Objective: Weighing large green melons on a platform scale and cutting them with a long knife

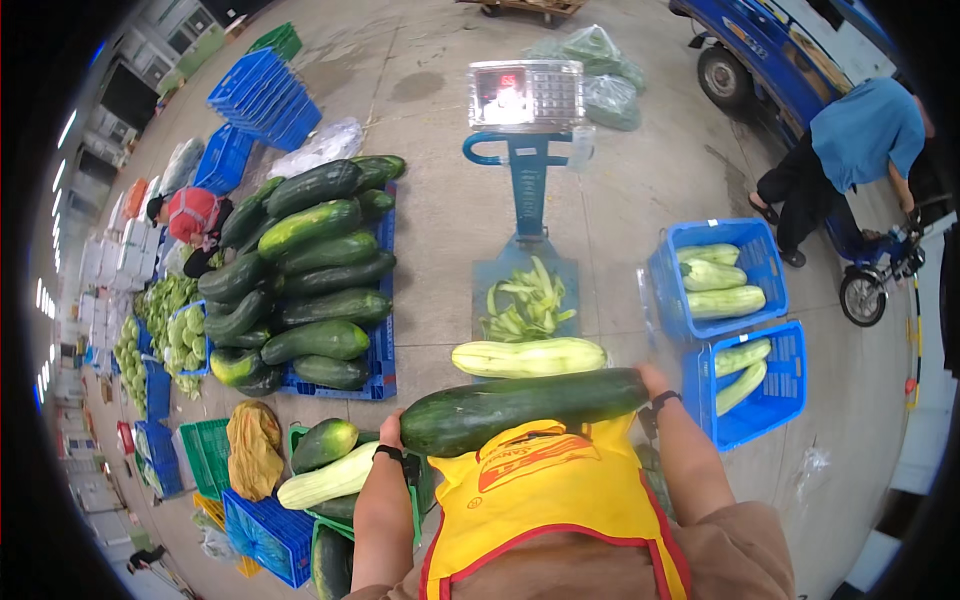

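A long dark green winter melon (522, 408) lies level across my front, just above a yellow apron (535, 495). My left hand (391, 430) grips its left end and my right hand (652, 381) its right end; the fingers are partly hidden behind it. Just beyond it rests a peeled, pale green winter melon (528, 357), roughly parallel. Past that, pale green peelings (528, 302) are heaped on the blue platform scale (490, 272), whose lit display (526, 96) stands on a post.
Whole winter melons (315, 340) are piled on a blue pallet (388, 345) at left. Peeled ones lie in two blue crates (675, 300) at right. A green crate (418, 505) with melons stands by my left forearm. A person in blue (868, 135) bends beside a vehicle at far right.
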The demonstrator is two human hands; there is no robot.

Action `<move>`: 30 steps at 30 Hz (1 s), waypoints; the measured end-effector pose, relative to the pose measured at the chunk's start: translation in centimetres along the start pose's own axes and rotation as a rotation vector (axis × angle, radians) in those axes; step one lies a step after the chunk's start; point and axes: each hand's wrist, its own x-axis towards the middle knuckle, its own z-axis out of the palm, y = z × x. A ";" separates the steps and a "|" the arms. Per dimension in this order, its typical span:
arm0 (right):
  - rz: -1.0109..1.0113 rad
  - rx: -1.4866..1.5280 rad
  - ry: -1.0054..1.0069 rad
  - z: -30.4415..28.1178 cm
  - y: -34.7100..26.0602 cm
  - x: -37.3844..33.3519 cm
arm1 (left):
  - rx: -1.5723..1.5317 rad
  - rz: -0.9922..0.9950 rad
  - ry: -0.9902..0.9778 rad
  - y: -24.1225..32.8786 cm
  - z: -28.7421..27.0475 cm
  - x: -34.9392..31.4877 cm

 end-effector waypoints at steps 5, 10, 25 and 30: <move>0.072 0.096 -0.045 0.8 -3.9 -3.0 | -0.031 0.042 -0.064 -0.6 -1.8 1.9; 0.046 0.095 -0.034 0.6 -4.9 -3.1 | 0.038 0.022 -0.056 -0.2 -1.1 1.9; 0.025 0.034 -0.101 2.0 -5.6 -2.1 | -0.002 0.077 -0.003 -1.3 -3.7 2.0; 0.101 0.127 -0.064 -1.1 -3.2 -3.0 | 0.024 0.018 0.028 -1.7 0.2 0.5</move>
